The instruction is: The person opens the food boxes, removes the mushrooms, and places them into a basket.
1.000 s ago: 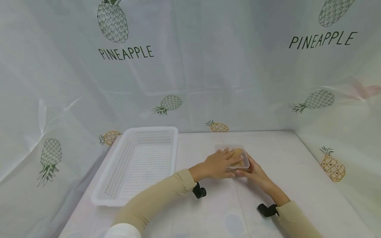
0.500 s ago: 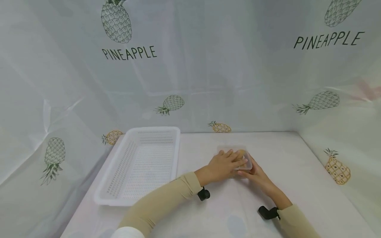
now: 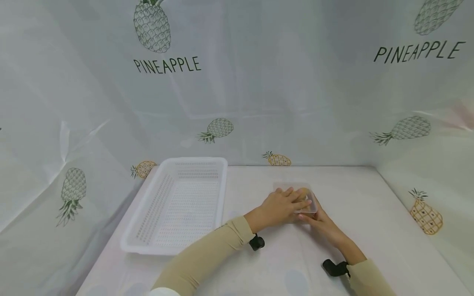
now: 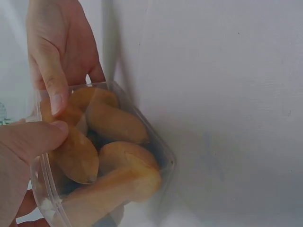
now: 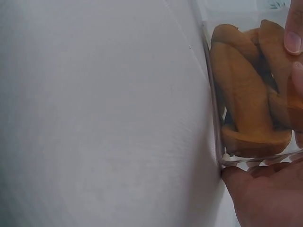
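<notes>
A clear plastic box stands on the table, packed with several orange-brown mushrooms. Spread over its top are the fingers of my left hand, and the left thumb presses the near wall just below the rim in the left wrist view. My right hand grips the box from the right side, with its thumb on the near wall and its fingers round the side. The two thumb tips almost meet in the left wrist view. Most of the box's left part is hidden behind my left hand in the head view.
A white perforated plastic basket sits at the left of the table, beside my left sleeve. The table has a white cloth. Pineapple-printed sheets hang behind and at both sides.
My left hand has slid slightly right across the box top, and its thumb side has dropped out of sight. The right hand keeps its hold. The head view has turned slightly left.
</notes>
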`<state>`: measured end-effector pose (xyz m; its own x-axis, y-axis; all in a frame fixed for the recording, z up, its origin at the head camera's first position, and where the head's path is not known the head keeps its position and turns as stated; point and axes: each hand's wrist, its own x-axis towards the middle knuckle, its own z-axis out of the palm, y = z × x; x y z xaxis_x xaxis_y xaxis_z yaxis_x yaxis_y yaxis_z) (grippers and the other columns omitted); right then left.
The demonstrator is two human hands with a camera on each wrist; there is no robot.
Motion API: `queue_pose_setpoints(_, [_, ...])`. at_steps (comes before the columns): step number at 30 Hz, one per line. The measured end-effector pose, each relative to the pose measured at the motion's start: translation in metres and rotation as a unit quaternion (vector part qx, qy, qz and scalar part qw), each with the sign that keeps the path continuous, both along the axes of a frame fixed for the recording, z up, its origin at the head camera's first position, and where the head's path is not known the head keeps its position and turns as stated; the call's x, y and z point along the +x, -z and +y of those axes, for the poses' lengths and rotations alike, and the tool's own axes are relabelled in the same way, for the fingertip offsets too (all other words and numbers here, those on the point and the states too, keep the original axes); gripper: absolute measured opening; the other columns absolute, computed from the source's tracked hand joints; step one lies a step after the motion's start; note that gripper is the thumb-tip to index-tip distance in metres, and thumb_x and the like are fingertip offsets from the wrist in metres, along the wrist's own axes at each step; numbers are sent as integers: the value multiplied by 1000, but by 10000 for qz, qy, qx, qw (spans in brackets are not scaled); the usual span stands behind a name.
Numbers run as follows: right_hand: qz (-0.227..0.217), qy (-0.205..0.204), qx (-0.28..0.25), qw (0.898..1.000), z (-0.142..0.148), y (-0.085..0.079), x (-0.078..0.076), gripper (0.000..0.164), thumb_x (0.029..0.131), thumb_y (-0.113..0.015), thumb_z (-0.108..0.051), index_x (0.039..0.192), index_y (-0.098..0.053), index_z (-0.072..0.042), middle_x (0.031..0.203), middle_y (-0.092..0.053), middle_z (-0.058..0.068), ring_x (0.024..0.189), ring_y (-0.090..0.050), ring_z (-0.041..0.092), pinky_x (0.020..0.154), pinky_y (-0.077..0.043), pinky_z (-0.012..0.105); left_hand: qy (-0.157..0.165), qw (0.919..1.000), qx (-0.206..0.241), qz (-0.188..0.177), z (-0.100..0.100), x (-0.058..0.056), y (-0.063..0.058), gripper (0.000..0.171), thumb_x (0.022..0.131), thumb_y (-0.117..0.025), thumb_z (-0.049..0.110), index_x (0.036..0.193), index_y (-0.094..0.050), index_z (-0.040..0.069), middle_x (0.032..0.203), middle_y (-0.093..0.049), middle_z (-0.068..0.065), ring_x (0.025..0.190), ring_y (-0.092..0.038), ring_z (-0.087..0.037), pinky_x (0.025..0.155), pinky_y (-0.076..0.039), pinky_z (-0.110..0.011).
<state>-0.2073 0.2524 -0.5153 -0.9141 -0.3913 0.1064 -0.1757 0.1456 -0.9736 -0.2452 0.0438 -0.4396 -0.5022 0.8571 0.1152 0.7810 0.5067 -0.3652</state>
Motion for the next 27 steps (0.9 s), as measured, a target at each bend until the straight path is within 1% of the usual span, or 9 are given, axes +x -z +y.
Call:
queue_pose_setpoints(2, [-41,-3,-21,10000,0,1,0,89,105,-52,-12,158,18,-21,162,-2,28,133,-42,42,97,-46,23,29,9999,19,106,0,0,0,63,98,-50,60,155,-36,37,158,-36,1,135,-48,-23,93,-52,-35])
queue_pose_setpoints(6, [-60,71,0,10000,-2,2,0,89,106,-51,-13,157,21,-20,161,-1,30,132,-43,44,96,-45,20,204,9980,273,541,0,0,3,60,96,-53,62,151,-44,38,152,-43,1,128,-55,-22,82,-54,-31])
queue_pose_setpoints(7, [-50,87,18,9999,-3,2,1,89,106,-51,-12,157,21,-19,160,-1,32,132,-40,51,96,-45,21,261,9968,361,658,0,0,4,59,95,-54,62,149,-47,38,150,-45,1,125,-56,-22,79,-54,-30])
queue_pose_setpoints(10, [37,55,27,10000,-4,0,2,88,106,-50,-12,157,21,-18,160,0,33,131,-40,51,96,-46,22,407,9925,617,972,1,0,7,56,94,-56,62,144,-54,38,144,-49,1,117,-60,-20,70,-51,-27])
queue_pose_setpoints(12, [134,6,38,9999,-4,-1,3,86,106,-49,-11,157,21,-17,160,-2,33,131,-44,42,96,-46,21,460,9905,739,1061,2,-1,9,54,94,-57,61,143,-56,37,142,-51,1,114,-61,-19,67,-49,-26])
queue_pose_setpoints(14, [253,-50,51,9997,-4,-2,3,85,106,-48,-9,158,20,-17,160,-2,32,131,-48,27,97,-45,20,497,9884,823,1173,2,-1,12,52,94,-58,60,141,-58,37,141,-52,0,112,-61,-19,65,-48,-26])
queue_pose_setpoints(18, [422,-81,18,9991,-5,-1,3,83,106,-48,-6,159,16,-15,158,-12,35,123,-52,3,97,-47,23,613,9824,1046,1421,2,-1,16,47,95,-60,57,137,-62,37,138,-54,0,110,-64,-21,63,-48,-27])
queue_pose_setpoints(22, [426,4,90,9991,-3,1,3,83,106,-48,-7,159,15,-15,155,-15,37,119,-53,0,96,-49,28,639,9797,1103,1549,4,0,17,42,96,-61,52,135,-64,36,137,-55,-2,110,-65,-23,64,-49,-29])
queue_pose_setpoints(27, [374,69,132,9992,-3,3,1,83,106,-48,-10,158,16,-13,156,-12,37,121,-50,0,96,-45,20,426,9854,797,1445,5,3,14,42,99,-60,45,140,-59,36,139,-55,-3,115,-63,-26,74,-55,-37])
